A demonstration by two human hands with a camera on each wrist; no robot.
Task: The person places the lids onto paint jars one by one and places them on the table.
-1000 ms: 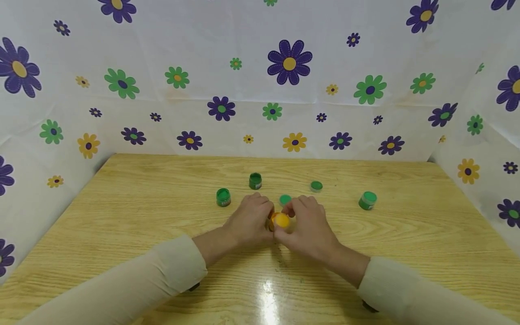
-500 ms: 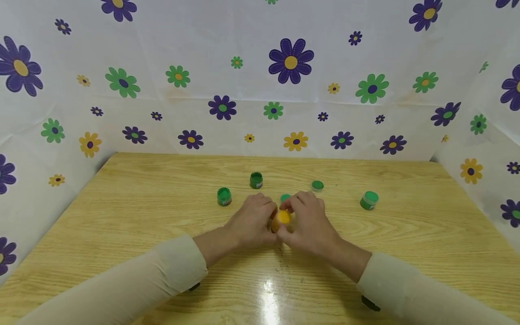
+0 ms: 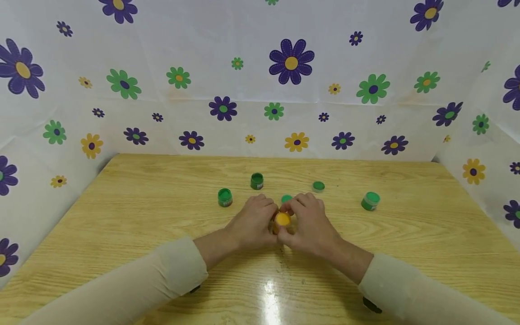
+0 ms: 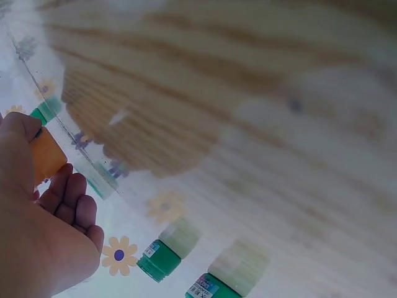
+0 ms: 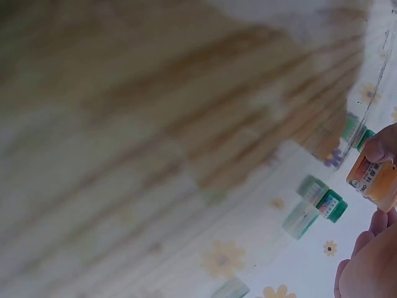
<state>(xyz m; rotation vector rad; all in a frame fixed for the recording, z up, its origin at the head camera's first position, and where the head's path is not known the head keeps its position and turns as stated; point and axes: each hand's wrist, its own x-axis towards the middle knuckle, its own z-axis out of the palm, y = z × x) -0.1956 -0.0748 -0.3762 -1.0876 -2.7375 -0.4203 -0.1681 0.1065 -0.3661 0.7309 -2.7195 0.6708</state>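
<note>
A small jar of orange-yellow paint (image 3: pixel 282 220) is between my two hands near the middle of the table. My left hand (image 3: pixel 253 222) grips its side, thumb toward me and fingers on the far side. From the right, my right hand (image 3: pixel 309 224) pinches the jar around its yellow top with thumb and forefinger. The left wrist view shows a plain orange side of the jar (image 4: pixel 48 155). A printed label on the jar (image 5: pixel 371 177) faces the right wrist camera. Part of the jar's body is hidden by the fingers.
Two uncapped green paint jars, one nearer (image 3: pixel 225 197) and one farther (image 3: pixel 257 181), stand left of centre. A green lid (image 3: pixel 318 186) lies behind my right hand; another lid (image 3: pixel 286 198) is partly covered by it. A capped green jar (image 3: pixel 370 201) stands at right.
The orange jar's yellow top has shifted slightly between the fingers. Both hands keep their hold in nearly the same place, and the green jars stay put.
</note>
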